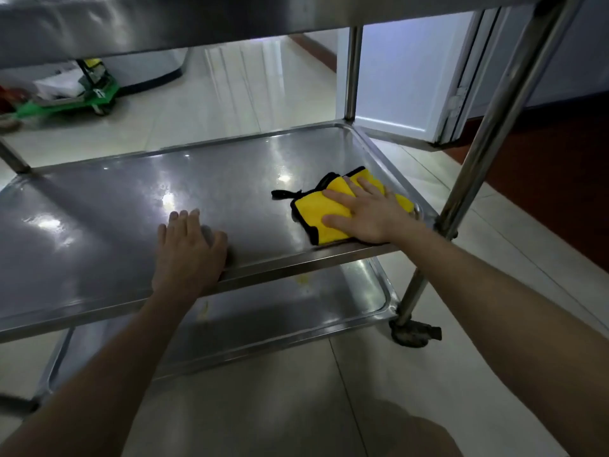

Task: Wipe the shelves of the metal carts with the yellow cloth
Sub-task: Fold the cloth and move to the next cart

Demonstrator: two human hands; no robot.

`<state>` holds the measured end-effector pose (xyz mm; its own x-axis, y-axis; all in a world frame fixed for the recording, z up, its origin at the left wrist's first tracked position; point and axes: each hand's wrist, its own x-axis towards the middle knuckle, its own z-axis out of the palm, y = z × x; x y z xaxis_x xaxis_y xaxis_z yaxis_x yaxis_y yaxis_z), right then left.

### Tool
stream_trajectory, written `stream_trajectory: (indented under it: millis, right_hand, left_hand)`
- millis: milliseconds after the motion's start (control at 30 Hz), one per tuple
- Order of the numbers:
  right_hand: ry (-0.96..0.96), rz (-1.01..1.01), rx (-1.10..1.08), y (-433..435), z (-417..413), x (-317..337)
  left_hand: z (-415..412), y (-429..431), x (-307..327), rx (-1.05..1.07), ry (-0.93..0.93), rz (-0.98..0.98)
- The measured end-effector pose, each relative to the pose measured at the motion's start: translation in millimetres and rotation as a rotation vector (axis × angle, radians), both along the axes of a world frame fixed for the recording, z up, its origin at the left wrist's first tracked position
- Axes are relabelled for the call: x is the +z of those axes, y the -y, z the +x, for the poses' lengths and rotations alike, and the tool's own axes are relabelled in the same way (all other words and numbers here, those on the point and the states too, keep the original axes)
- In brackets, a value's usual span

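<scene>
On the middle shelf (131, 206) of the metal cart, near its front right corner, the yellow cloth (321, 214) lay folded under the right hand (365, 214), whose fingers were spread flat and pressing rather than gripping. The left hand (189, 247) rested open on the shelf's front lip, holding nothing and seemingly steadying the cart. Good wiping would probably mean even palm pressure and overlapping strokes run right into the raised rim. Leftward of the cloth the shelf lay bare, giving wide room; the right post (494, 123) crowded that corner.
</scene>
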<state>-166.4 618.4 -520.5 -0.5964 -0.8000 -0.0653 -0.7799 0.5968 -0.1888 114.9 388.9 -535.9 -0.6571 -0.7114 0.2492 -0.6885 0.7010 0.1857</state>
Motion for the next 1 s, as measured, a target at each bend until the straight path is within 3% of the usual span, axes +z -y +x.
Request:
stream_trajectory:
  millis: [200,367,467,567,733,833,933,1000]
  right_hand:
    - [0.053,0.085,-0.117,91,-68,19]
    - [0.046,0.051,-0.028,60,-71,17]
    - [0.053,0.045,0.038,6,-48,14]
    - [0.044,-0.003,0.045,-38,-11,12]
    - [-0.065,-0.032,0.146,-1,72,10]
    - [-0.131,-0.101,0.259,30,117,-2]
    - [-0.138,-0.156,0.256,36,123,-5]
    - [-0.123,-0.157,0.257,34,119,-4]
  left_hand:
    - [-11,9,1,0.023,-0.035,0.027]
    - [-20,7,0,-0.03,-0.165,-0.094]
    - [-24,9,3,0.072,-0.146,0.042]
    - [-25,7,1,0.06,-0.142,0.039]
    - [-19,1,5,-0.018,-0.163,-0.027]
    - [-15,-4,8,-0.064,-0.297,-0.062]
    - [-8,-14,15,-0.145,-0.541,0.059]
    - [4,-20,23,-0.128,-0.586,0.125]
